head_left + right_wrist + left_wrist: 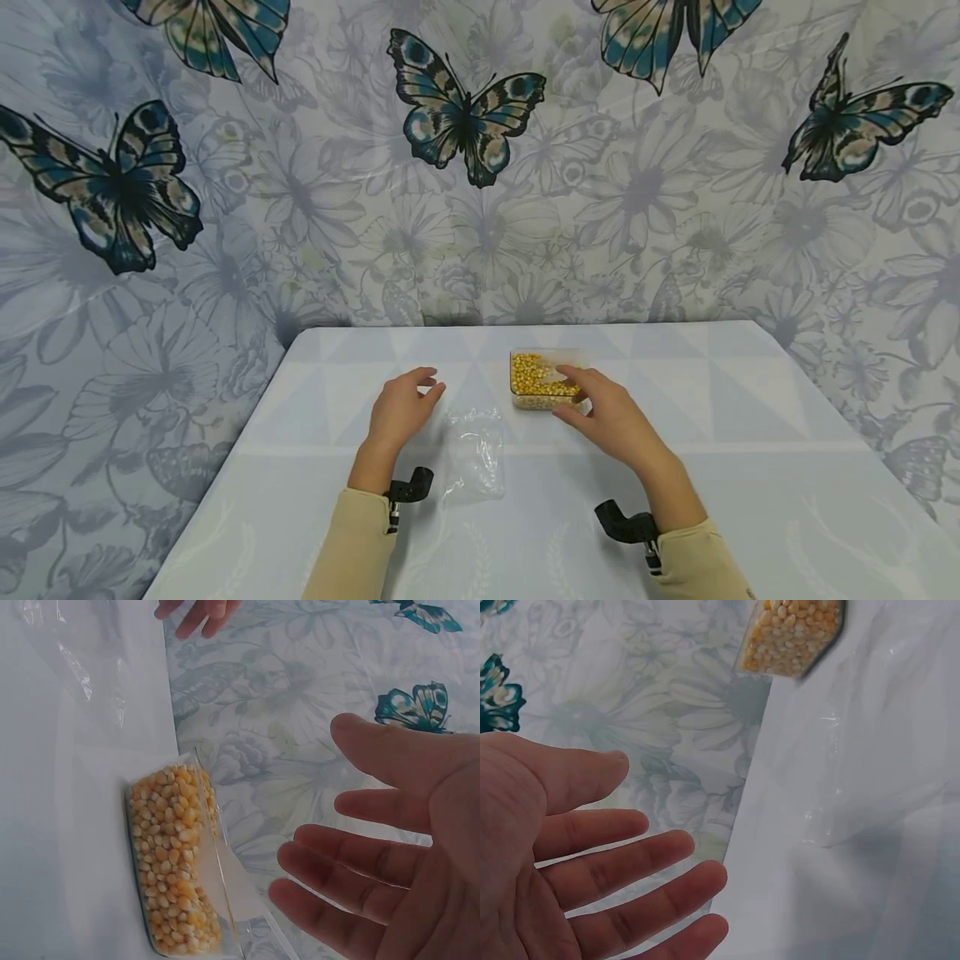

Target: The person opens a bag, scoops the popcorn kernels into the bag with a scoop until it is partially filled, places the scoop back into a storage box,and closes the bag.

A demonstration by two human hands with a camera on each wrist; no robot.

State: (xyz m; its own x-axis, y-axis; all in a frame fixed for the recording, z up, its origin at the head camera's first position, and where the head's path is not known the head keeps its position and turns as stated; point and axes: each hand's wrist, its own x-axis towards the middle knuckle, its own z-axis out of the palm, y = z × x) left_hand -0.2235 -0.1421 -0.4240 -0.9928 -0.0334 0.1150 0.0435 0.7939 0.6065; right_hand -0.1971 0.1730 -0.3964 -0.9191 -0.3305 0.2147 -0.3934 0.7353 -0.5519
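Note:
A clear, straight-sided container [534,402] filled with yellow corn kernels [531,375] stands toward the back of the table. Inside it, a whitish translucent piece [229,881] lies against the kernels; its kind is not clear. My right hand [617,421] hovers at the container's right side, fingers loosely bent, holding nothing. Off to the left, my left hand [399,412] is raised with relaxed, spread fingers and nothing in it. Between the hands a clear plastic bag [474,458] lies flat on the table, nearer to me than the container.
The white table [300,500] has a pale triangle pattern. Behind it and at both sides hangs a floral cloth [480,242] with blue-green butterflies. Black wrist mounts [630,525] stick out from both of my sleeves.

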